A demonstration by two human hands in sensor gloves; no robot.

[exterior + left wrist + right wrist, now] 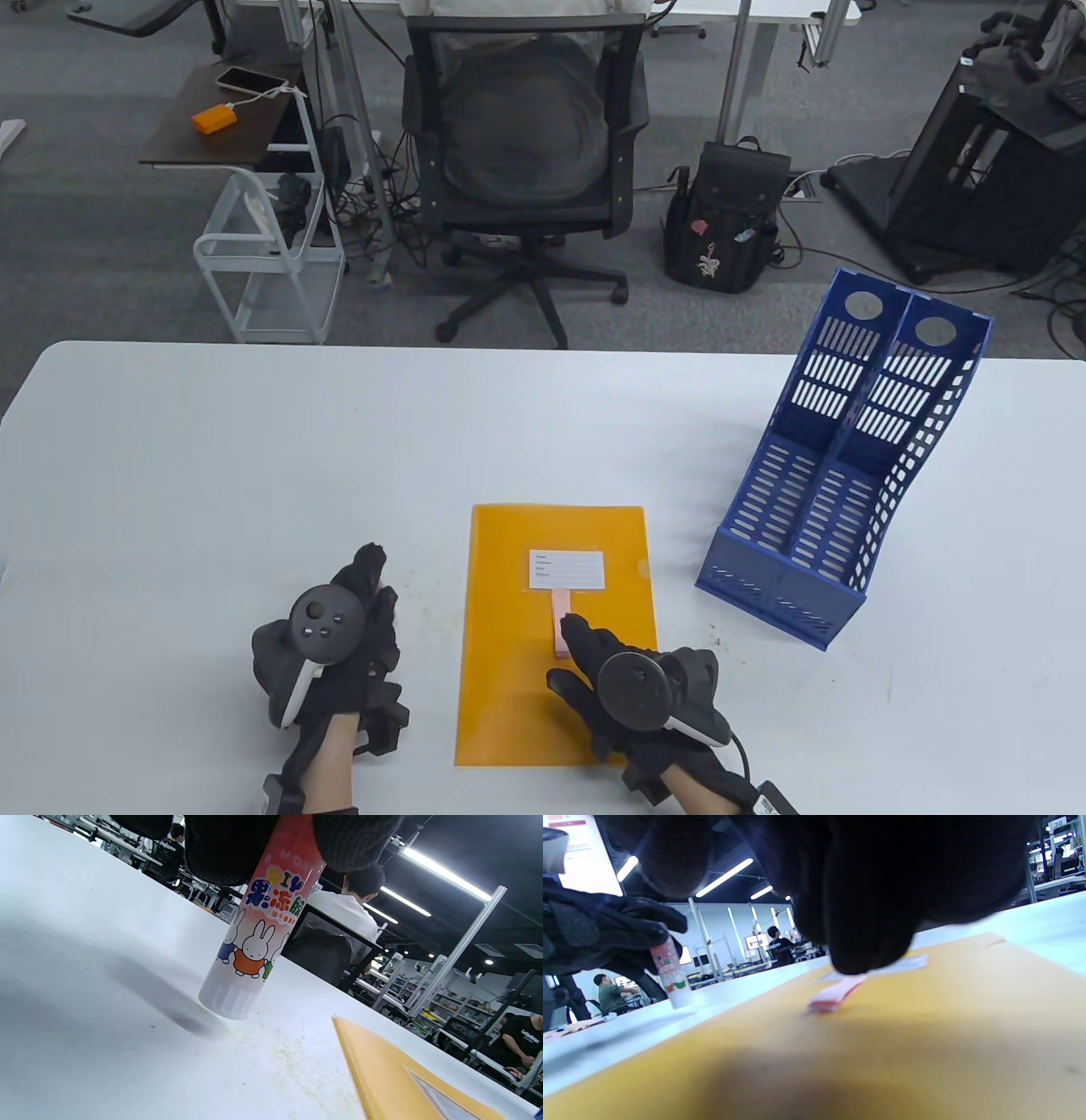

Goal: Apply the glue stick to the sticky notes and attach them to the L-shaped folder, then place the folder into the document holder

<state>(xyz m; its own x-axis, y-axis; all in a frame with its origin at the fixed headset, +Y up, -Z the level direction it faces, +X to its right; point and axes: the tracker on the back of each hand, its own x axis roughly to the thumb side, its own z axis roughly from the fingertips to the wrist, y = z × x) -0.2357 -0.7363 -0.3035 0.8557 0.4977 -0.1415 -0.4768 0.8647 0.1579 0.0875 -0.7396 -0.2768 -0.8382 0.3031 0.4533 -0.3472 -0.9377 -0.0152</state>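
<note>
An orange L-shaped folder (pixel 556 637) with a white label (pixel 567 569) lies flat on the white table. A narrow pink sticky-note pad (pixel 560 613) lies on it just below the label. My right hand (pixel 632 679) rests on the folder with a fingertip pressing the pad's near end; the pad (pixel 835 995) shows under the finger. My left hand (pixel 339 637), left of the folder, grips a glue stick (pixel 258 933) with a cartoon rabbit label, standing upright with its base on the table. The glue stick (pixel 670 974) also shows in the right wrist view.
A blue two-slot document holder (pixel 840 484) stands at the right of the table, beyond the folder. An office chair (pixel 526 161), a small white cart (pixel 271 255) and a black backpack (pixel 721 221) stand on the floor past the table's far edge.
</note>
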